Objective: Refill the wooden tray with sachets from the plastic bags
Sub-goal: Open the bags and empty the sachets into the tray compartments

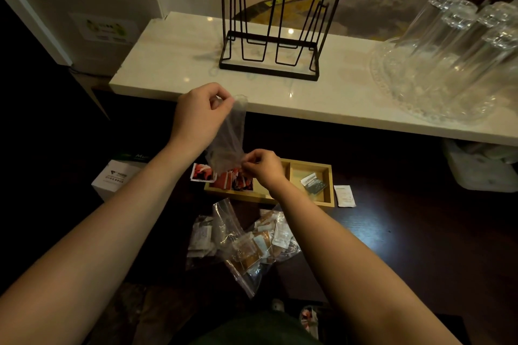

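You face a pale marble counter (pixel 173 64) carrying a black wire rack (pixel 270 36) and upturned glasses (pixel 454 45); below lies a dark wooden surface (pixel 406 232), dimly lit

The right hand (pixel 262 166) hides the wooden tray's (pixel 309 166) middle compartment. Print on the white sachet (pixel 345 195) is too small to read. Glasses (pixel 459 45) are cut off at the right edge.

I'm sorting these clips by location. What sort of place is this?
Probably a hotel or lounge drinks station. Upturned glasses stand on a pale counter beside a wire rack, and a wooden tray holds sachets.
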{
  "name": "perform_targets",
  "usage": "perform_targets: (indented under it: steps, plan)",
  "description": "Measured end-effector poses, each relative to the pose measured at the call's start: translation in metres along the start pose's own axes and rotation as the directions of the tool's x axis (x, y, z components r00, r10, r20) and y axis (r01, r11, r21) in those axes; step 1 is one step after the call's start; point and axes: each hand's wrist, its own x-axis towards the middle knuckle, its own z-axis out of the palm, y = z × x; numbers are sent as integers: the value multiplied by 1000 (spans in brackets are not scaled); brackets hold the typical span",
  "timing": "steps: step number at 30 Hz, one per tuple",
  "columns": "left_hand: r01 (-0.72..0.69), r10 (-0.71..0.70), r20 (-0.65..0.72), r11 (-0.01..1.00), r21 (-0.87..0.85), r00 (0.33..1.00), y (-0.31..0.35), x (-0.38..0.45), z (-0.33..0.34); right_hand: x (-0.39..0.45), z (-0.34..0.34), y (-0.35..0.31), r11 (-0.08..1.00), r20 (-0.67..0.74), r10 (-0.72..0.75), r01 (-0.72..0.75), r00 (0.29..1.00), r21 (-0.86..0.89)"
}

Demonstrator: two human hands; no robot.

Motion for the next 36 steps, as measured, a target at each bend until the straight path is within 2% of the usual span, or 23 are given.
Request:
perform_targets:
  steps: [3, 6, 8, 10, 12, 15, 18, 24, 27, 30, 33, 36]
  plan:
    - [14, -15, -42, 1000, -14, 999, -7, -2, -3, -2, -4, 3, 1000, -23, 3, -3, 1000, 26]
    - [83, -93, -94, 991, -103, 991, -25, -3, -7, -3, -15, 7, 997, -62, 19, -15, 998, 78]
    - [230, -243, -71, 961, -156, 967, -55, -7, -2, -4, -22, 9, 998, -102, 0, 5, 995, 55]
    - [439, -441, 9, 892, -110, 897, -95, -16, 10, -6, -27, 12, 999, -132, -25, 27, 991, 18]
    - [534, -529, 118, 845, -16, 841, -126, -30, 22, -8, -30, 13, 999, -149, -42, 43, 988, 4]
    - [520, -538, 290, 842, 144, 791, -145, -51, 41, -13, -39, 14, 998, -209, -69, 67, 976, -18]
    - [551, -560, 388, 822, 148, 732, -145, -64, 58, -18, -55, 17, 995, -245, -101, 94, 964, -41]
    - [450, -494, 205, 864, 226, 845, -134, -74, 69, -40, -107, 42, 991, -475, -110, 59, 873, -121]
    - [337, -379, 208, 918, 210, 902, -128, -89, 66, -63, -140, 66, 970, -594, -111, -42, 797, -238]
    - [260, -306, 249, 944, 203, 919, -121, -103, 64, -88, -169, 96, 922, -707, -55, -236, 705, -306]
    - [220, -299, 365, 945, 243, 881, -112, -117, 65, -109, -183, 114, 855, -789, 67, -443, 611, -271]
    - [211, -346, 478, 926, 313, 808, -108, -128, 69, -120, -183, 125, 801, -781, 135, -531, 609, -276]
